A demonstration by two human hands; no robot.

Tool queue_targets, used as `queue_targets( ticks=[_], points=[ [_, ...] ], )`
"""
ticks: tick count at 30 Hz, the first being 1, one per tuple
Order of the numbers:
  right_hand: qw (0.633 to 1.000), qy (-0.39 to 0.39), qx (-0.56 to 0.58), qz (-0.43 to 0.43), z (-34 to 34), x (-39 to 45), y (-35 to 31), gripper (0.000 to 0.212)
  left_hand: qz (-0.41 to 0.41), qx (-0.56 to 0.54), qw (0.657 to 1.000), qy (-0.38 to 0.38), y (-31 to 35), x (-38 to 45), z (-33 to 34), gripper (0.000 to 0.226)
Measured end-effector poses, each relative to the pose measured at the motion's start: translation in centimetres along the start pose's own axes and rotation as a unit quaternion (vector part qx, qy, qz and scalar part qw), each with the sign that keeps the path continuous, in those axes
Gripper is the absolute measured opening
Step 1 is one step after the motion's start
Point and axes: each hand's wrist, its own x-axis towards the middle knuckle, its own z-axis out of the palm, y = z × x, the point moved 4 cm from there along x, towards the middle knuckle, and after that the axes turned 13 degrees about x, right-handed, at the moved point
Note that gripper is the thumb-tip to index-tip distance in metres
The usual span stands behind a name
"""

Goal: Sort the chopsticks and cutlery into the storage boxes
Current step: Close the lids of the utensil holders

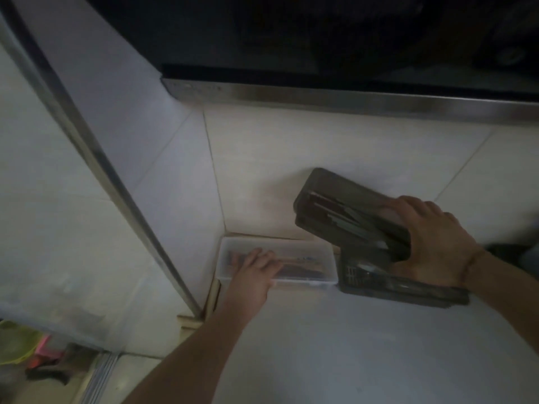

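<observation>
Left hand [256, 268] fingers lie flat on clear box [306, 258]; right hand [428, 243] grips dark lid [344, 205].

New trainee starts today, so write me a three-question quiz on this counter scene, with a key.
1. True or false: the left hand rests on top of the clear box.
2. Which box does the right hand hold by its raised, tilted lid? A) clear box B) dark box C) neither
3. Fill in: the clear box sits in the corner, to the ____ of the dark box as the person sees it.

Key
1. True: fingers lie flat on its lid.
2. B: the dark lid is lifted and tilted, with long utensils showing against it.
3. Left.
</observation>
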Motion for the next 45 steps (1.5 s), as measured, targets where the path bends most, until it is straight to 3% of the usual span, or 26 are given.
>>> queue_targets(
  ticks=[14, 18, 24, 32, 37, 40, 42, 45],
  points=[
    [0.999, -0.048, 0.011, -0.022, 1.7, 1.8, -0.2, 0.100, 0.066, -0.042, 0.994, 0.072, -2.2, 1.9, -0.9, 0.055],
    [0.995, -0.073, 0.017, -0.064, 4.8, 4.6, -2.8, 0.099, -0.015, -0.120, 0.973, 0.196, -2.5, -2.6, -1.2, 0.028],
    [0.985, -0.107, 0.036, -0.128, 10.2, 9.4, -8.1, 0.096, -0.289, -0.258, 0.896, 0.215, -4.0, -5.5, -1.2, 0.041],
    [0.979, -0.094, 0.075, -0.167, 13.0, 10.4, -7.8, 0.097, -0.299, -0.267, 0.891, 0.215, -3.7, -4.7, -2.4, 0.048],
    [0.973, -0.090, -0.006, -0.212, 13.7, 9.7, -7.6, 0.084, -0.326, -0.281, 0.884, 0.184, -3.2, -4.3, -1.4, 0.051],
    [0.979, -0.040, -0.034, -0.197, 13.0, 8.4, -7.8, 0.080, -0.346, -0.286, 0.879, 0.162, -3.0, -4.3, -1.0, 0.050],
    [0.984, 0.056, 0.005, -0.172, 12.5, 6.5, -7.5, 0.082, -0.354, -0.298, 0.875, 0.145, -3.1, -4.1, -0.8, 0.048],
    [0.978, 0.174, 0.106, -0.050, 13.7, 3.3, -5.0, 0.081, -0.359, -0.306, 0.873, 0.126, -3.4, -4.1, -0.6, 0.045]
  ],
)
